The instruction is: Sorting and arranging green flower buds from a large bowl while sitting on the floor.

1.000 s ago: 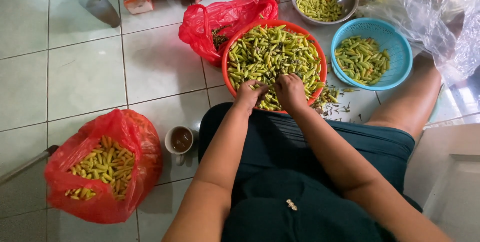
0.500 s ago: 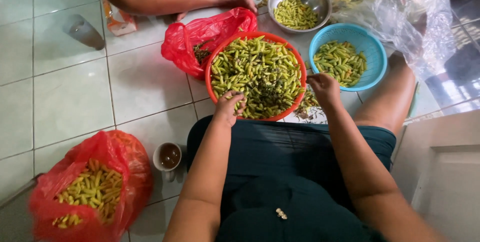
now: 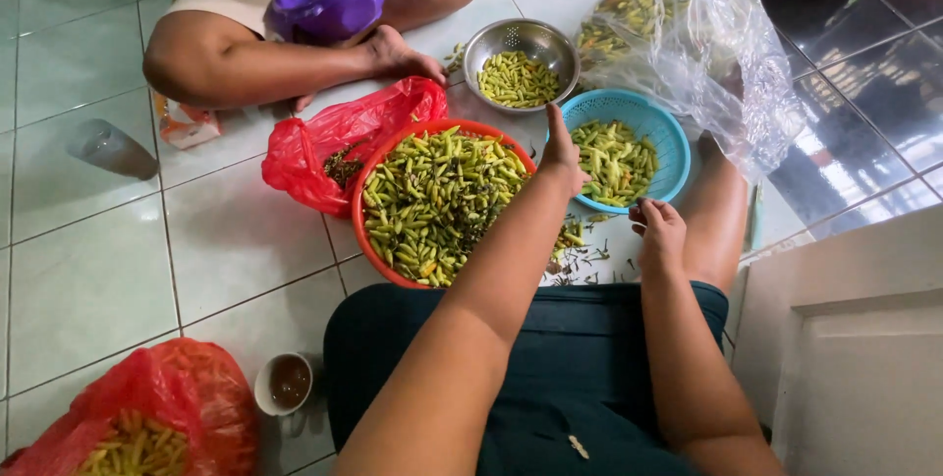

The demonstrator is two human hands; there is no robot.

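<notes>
Your left grip [image 3: 562, 157] is loosely curled, holding nothing visible, over the far edge of the orange bowl [image 3: 378, 176] of chillies. Your right grip [image 3: 660, 230] is clenched, contents unclear, just near the blue basket [image 3: 673, 147].

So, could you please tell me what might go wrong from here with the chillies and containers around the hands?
The left hand reaches over the rim of the heaped orange basket; a brushing forearm could knock green chillies onto the tiled floor. The right hand hovers at the edge of the blue basket, which might tip if pressed. The small cup of dark liquid stands close to the person's leg and could be spilled by a shift.
</notes>
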